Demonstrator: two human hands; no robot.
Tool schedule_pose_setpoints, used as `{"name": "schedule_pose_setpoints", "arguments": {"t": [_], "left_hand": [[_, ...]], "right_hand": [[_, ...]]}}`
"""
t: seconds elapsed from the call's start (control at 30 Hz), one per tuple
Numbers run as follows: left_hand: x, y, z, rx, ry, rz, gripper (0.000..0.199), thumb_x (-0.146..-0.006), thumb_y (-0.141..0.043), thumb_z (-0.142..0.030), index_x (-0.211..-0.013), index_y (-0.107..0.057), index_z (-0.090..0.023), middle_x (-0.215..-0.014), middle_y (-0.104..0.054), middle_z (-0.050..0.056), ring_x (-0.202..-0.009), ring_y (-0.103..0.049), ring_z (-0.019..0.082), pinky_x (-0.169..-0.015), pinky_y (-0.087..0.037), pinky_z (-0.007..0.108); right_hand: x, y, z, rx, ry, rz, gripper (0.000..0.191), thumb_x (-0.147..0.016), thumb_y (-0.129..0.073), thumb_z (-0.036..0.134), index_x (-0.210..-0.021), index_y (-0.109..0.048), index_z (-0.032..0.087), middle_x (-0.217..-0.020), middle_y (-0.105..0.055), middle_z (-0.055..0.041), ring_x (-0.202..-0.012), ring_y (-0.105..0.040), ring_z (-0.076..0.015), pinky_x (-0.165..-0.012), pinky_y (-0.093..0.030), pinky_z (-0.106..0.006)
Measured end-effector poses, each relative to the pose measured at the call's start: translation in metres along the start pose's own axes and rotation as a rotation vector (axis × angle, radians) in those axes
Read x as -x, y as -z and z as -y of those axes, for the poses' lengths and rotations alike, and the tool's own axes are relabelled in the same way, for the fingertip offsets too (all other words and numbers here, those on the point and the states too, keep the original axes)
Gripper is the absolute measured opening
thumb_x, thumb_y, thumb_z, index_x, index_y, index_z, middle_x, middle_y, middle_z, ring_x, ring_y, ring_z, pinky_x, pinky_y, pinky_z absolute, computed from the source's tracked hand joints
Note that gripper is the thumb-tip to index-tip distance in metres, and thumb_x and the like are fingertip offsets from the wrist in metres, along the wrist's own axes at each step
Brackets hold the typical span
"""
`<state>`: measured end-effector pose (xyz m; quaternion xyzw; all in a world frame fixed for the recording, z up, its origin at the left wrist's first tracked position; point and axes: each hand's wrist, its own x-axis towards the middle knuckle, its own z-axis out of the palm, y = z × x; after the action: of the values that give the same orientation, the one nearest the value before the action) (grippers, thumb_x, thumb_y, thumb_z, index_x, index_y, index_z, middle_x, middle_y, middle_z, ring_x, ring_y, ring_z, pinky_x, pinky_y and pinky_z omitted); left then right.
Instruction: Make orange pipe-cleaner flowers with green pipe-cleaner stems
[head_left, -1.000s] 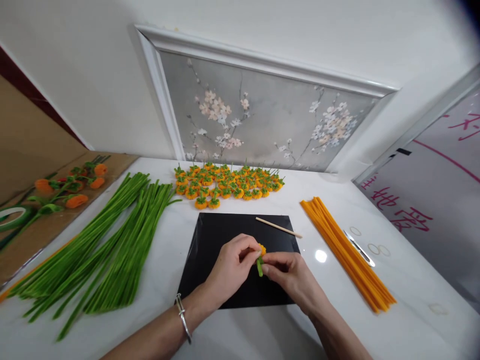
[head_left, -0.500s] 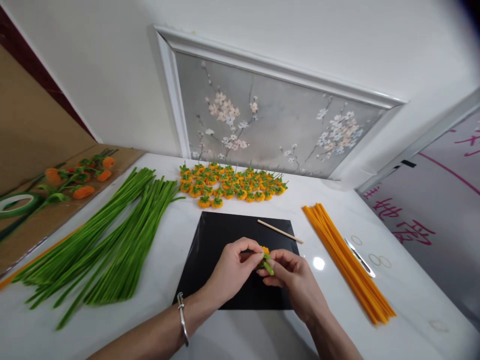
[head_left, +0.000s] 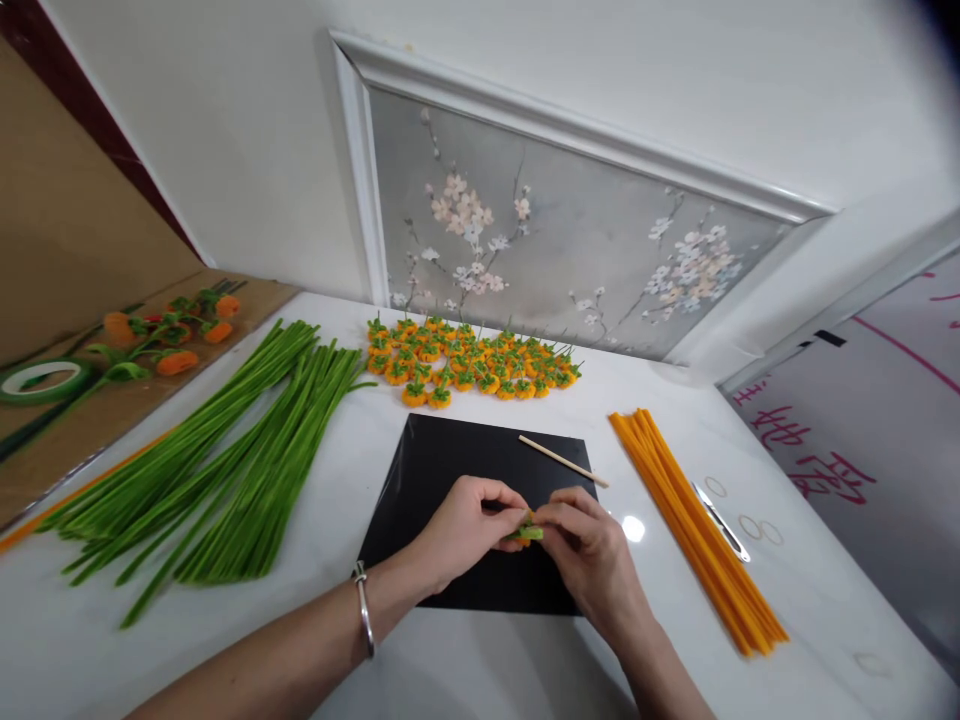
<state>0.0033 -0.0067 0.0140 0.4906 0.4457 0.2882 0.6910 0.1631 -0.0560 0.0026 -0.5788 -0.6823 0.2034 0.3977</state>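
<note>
Over the black mat [head_left: 450, 450], my left hand [head_left: 476, 525] is closed on a small orange and green piece [head_left: 531, 533], partly hidden by the fingers. My right hand [head_left: 589, 540] pinches at the same piece from the right, its fingertips touching the green part. A thin wooden stick [head_left: 562, 460] lies across the mat's upper right edge. Beyond the mat stand several small orange pieces with green tops [head_left: 465, 365] in a cluster.
Green fuzzy stems [head_left: 247, 470] lie at the left, orange stems [head_left: 697, 530] at the right beside tweezers [head_left: 720, 521] and thin rings. Green tape [head_left: 45, 381] and an orange-fruited branch [head_left: 150, 345] rest at the far left. A wall stands behind.
My right hand has turned, its fingertips now nearer my left fingers. The green part of the held piece has swung from pointing down to pointing right. The camera view has shifted slightly.
</note>
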Motion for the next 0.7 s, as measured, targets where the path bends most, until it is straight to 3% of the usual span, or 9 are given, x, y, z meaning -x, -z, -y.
{"name": "schedule_pose_setpoints", "arguments": {"t": [0.17,0.33,0.43,0.5,0.57,0.63,0.7], "left_hand": [[-0.003,0.003,0.006,-0.079,-0.011,0.034,0.007,-0.071,-0.067,-0.018,-0.073,-0.07,-0.012,-0.063,-0.068,0.002,-0.059,-0.064,0.013,-0.059,-0.055,0.024],[-0.006,0.01,0.008,-0.126,-0.028,0.13,0.009,-0.072,-0.066,-0.019,-0.072,-0.07,-0.011,-0.058,-0.064,0.001,-0.051,-0.058,0.01,-0.052,-0.049,0.021],[-0.004,0.01,0.002,-0.069,-0.003,0.148,0.011,-0.072,-0.068,-0.022,-0.071,-0.069,-0.011,-0.057,-0.062,0.0,-0.052,-0.057,0.009,-0.053,-0.049,0.021],[-0.002,0.008,-0.002,-0.014,-0.017,0.114,0.014,-0.073,-0.069,-0.025,-0.073,-0.068,-0.011,-0.062,-0.062,0.001,-0.057,-0.06,0.011,-0.058,-0.052,0.023],[-0.001,0.007,-0.004,-0.014,-0.136,0.067,0.015,-0.075,-0.068,-0.027,-0.076,-0.067,-0.012,-0.07,-0.062,0.002,-0.062,-0.06,0.012,-0.06,-0.053,0.025],[0.0,0.006,-0.005,-0.121,-0.329,0.009,0.014,-0.08,-0.064,-0.027,-0.076,-0.067,-0.014,-0.08,-0.061,0.004,-0.067,-0.06,0.012,-0.061,-0.053,0.024],[0.001,0.006,-0.005,-0.286,-0.494,-0.052,0.013,-0.083,-0.059,-0.023,-0.077,-0.069,-0.016,-0.088,-0.06,0.005,-0.074,-0.06,0.013,-0.064,-0.052,0.024]], "right_hand": [[0.003,0.0,0.002,0.178,0.16,0.071,0.02,-0.09,-0.05,0.016,-0.079,-0.066,0.022,-0.084,-0.058,-0.003,-0.065,-0.056,-0.011,-0.058,-0.043,-0.022],[0.0,0.008,0.008,0.514,0.607,0.132,0.031,-0.095,-0.037,0.013,-0.086,-0.065,0.02,-0.085,-0.065,-0.0046,-0.064,-0.051,-0.0133,-0.058,-0.036,-0.029],[-0.003,0.013,0.005,0.531,0.699,0.129,0.025,-0.094,-0.043,0.013,-0.088,-0.066,0.021,-0.086,-0.068,-0.0038,-0.063,-0.052,-0.0126,-0.058,-0.035,-0.029],[-0.004,0.014,0.001,0.38,0.559,0.049,0.023,-0.093,-0.046,0.016,-0.088,-0.067,0.023,-0.089,-0.069,-0.0046,-0.068,-0.057,-0.0134,-0.06,-0.04,-0.028],[-0.005,0.012,-0.001,0.119,0.25,-0.032,0.019,-0.093,-0.048,0.024,-0.086,-0.066,0.022,-0.08,-0.068,-0.0048,-0.065,-0.059,-0.0142,-0.059,-0.045,-0.026],[-0.006,0.009,0.0,-0.176,-0.089,-0.006,0.024,-0.092,-0.05,0.037,-0.081,-0.063,0.019,-0.061,-0.061,-0.0014,-0.053,-0.057,-0.0133,-0.052,-0.046,-0.025],[-0.006,0.006,0.003,-0.391,-0.309,0.098,0.035,-0.09,-0.05,0.048,-0.076,-0.06,0.017,-0.05,-0.053,0.0022,-0.043,-0.051,-0.0112,-0.044,-0.043,-0.023]]}}
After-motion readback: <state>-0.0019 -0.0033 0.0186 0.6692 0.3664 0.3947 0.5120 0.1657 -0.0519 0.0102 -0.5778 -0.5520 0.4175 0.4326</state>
